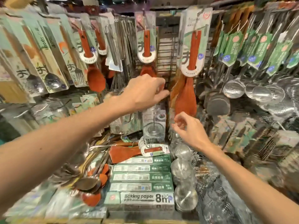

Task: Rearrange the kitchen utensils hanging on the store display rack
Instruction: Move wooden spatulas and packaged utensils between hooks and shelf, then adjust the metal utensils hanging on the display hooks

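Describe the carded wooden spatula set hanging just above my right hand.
The wooden spatula set hangs from the rack on a pale green-and-white card, with reddish-brown handles passing through the card's white ring. Two blades overlap below, one paler and one redder. The right hand curls loosely just under the lower tip; whether they touch is unclear.

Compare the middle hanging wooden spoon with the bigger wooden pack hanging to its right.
The middle spoon hangs on a narrow card; the right pack has a wider card. The middle spoon's bowl is mostly hidden behind the left hand; the right pack's wooden end shows whole, hanging lower, above the right hand. Both have reddish-brown wood through a white ring.
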Available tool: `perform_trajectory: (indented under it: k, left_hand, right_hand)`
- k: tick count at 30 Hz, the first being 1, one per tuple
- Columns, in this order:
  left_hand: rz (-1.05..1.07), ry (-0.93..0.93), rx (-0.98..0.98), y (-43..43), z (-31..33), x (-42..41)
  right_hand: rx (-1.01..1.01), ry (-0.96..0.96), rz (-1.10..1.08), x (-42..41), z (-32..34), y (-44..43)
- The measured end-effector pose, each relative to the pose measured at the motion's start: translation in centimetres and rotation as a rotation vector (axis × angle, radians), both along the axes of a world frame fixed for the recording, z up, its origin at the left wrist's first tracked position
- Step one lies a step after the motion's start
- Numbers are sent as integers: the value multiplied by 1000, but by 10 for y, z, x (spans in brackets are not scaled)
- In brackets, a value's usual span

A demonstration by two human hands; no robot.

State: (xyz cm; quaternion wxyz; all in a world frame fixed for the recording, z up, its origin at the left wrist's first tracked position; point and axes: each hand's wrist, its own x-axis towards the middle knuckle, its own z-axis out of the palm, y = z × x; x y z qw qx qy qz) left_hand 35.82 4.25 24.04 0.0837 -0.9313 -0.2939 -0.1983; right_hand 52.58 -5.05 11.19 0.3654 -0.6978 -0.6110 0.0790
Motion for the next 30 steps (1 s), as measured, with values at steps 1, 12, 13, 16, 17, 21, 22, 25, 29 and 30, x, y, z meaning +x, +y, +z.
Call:
perform_trajectory:
  k: [1,12,13,16,17,21,22,25,29,30]
  left_hand:
    - [17,39,-16,-7,-14,-17]
    - [524,282,-599,-73,-235,-210]
    - [571,278,-631,-77,-247,-220]
    - [686,261,-692,-78,-273,-243]
    - [715,249,-699,-75,-277,-250]
    - [777,197,-694,-42,-289,-270]
    - [774,190,-684,-30,-290,-274]
    - [704,192,-645,19,-295,-282]
    - [572,215,-629,103,-310,-287]
    - [538,243,-609,125,-317,-288]
  right_hand:
    - [-9,34,13,-13,-15,-7]
    - [-475,391,301,-127,-187,-29]
    - [-500,400,316,-135,-194,-25]
    - [-551,457,337,-163,-208,-9]
    - [-564,478,327,-173,-209,-4]
    - [-651,600,275,-211,-207,27]
    - [-660,615,261,-220,-207,39]
    - [-672,693,185,-246,-216,78]
    - [-712,965,60,-278,-227,139]
    - [-725,1025,32,-285,-232,157]
